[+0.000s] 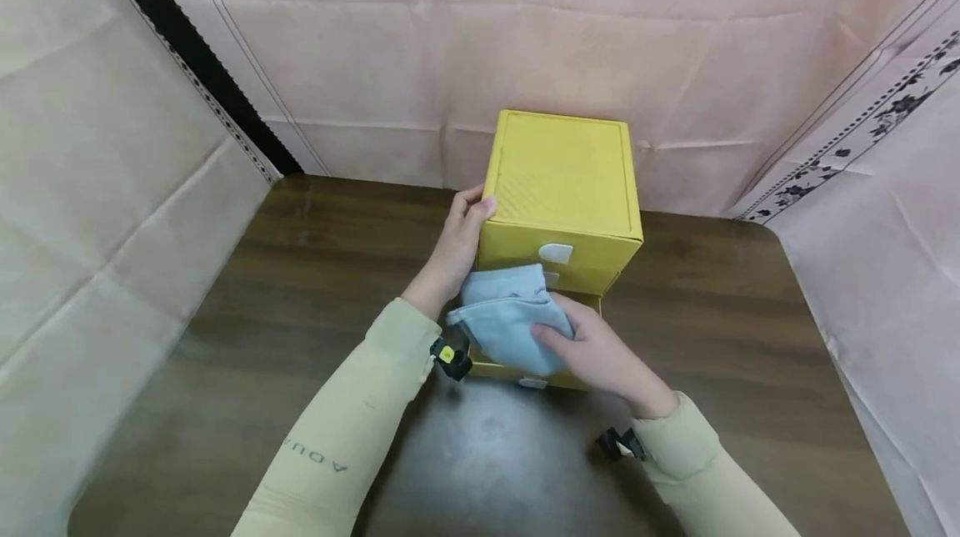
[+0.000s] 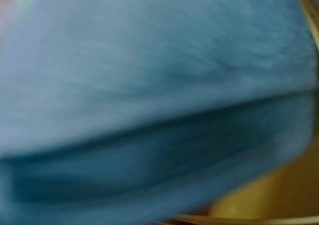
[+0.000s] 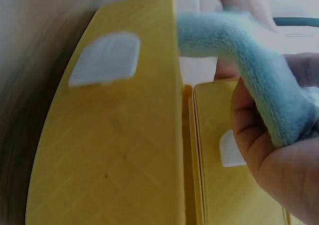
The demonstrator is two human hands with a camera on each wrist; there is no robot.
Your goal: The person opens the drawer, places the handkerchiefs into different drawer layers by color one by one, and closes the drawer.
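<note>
A folded light blue towel (image 1: pixel 513 333) is pinched between the thumb and fingers of my right hand (image 1: pixel 600 353). It hangs over the pulled-out bottom drawer (image 1: pixel 495 371) of a yellow drawer box (image 1: pixel 562 174). In the right wrist view the fluffy towel (image 3: pixel 264 80) reaches over the yellow drawer front (image 3: pixel 124 135), while the fingers curl round its near end. My left hand (image 1: pixel 452 247) rests against the box's left side, fingers near the top edge. Towel cloth (image 2: pixel 149 60) fills most of the left wrist view, with a strip of yellow drawer below.
White tabs mark the drawer fronts, one being the upper tab (image 1: pixel 555 253). The box stands at the back of a dark wooden table (image 1: pixel 337 270). Pale cloth walls (image 1: pixel 450 62) surround the table at the back and sides.
</note>
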